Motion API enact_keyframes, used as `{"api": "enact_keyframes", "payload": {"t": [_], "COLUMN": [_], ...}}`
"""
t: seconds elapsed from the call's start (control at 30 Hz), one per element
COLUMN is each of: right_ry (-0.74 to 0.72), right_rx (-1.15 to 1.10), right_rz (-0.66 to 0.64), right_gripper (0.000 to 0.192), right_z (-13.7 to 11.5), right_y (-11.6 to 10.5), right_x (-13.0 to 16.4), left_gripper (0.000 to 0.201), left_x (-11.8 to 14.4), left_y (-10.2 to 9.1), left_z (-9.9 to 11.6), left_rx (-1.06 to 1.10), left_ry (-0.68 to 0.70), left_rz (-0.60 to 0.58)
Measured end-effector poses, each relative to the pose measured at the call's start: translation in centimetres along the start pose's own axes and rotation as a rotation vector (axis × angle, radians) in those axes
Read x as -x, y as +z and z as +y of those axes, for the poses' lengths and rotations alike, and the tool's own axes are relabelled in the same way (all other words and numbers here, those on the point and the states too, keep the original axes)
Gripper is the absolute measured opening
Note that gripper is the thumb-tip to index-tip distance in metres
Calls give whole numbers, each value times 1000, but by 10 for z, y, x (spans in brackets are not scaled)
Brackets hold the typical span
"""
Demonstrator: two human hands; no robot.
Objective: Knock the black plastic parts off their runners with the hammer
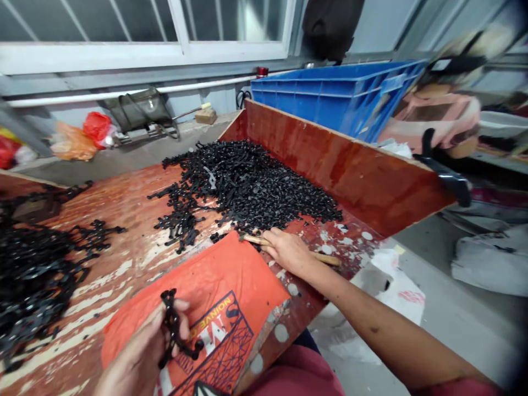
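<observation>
My left hand [142, 352] is at the bottom of the view, over an orange woven bag [223, 286], and grips a black plastic sprue of small parts [175, 330]. My right hand [286, 250] reaches forward to the bag's far edge and lies on a wooden stick [324, 257] that rests on the red worktable [132, 203]. Just beyond that hand lies a big heap of loose black plastic parts [251, 184].
A second mass of black sprues [33, 275] covers the table's left side. A red wooden wall [350, 170] bounds the table on the right, with a blue crate [338, 93] behind it. White sacks [490, 258] lie on the floor at right. Bags sit below the window.
</observation>
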State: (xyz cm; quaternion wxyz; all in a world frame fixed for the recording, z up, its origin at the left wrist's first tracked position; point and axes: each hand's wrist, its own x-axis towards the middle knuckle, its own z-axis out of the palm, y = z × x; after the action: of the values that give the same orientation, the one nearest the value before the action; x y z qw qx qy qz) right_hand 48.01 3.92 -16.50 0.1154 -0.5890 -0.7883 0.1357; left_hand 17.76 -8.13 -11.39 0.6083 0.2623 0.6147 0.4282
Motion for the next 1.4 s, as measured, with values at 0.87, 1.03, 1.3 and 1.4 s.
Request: {"api": "enact_keyframes", "payload": {"t": [0.87, 1.03, 1.3, 1.4], "right_ry": [-294, -224, -100, -45], "right_rx": [-301, -615, -776, -784], "right_rz": [-100, -144, -288, -176], "right_gripper": [9, 21, 7, 15], "right_z": [-135, -136, -150, -143], "right_y": [14, -5, -1, -1], "right_x": [-14, 7, 19, 12], "left_gripper": [52, 43, 41, 53], "left_x": [11, 7, -3, 5], "left_y": [-34, -17, -13, -26], "left_z": [-9, -10, -13, -8], "left_rx": [-44, 6, -260, -486], "left_ry": [44, 44, 339, 462], "left_rz": [99, -13, 50, 341]}}
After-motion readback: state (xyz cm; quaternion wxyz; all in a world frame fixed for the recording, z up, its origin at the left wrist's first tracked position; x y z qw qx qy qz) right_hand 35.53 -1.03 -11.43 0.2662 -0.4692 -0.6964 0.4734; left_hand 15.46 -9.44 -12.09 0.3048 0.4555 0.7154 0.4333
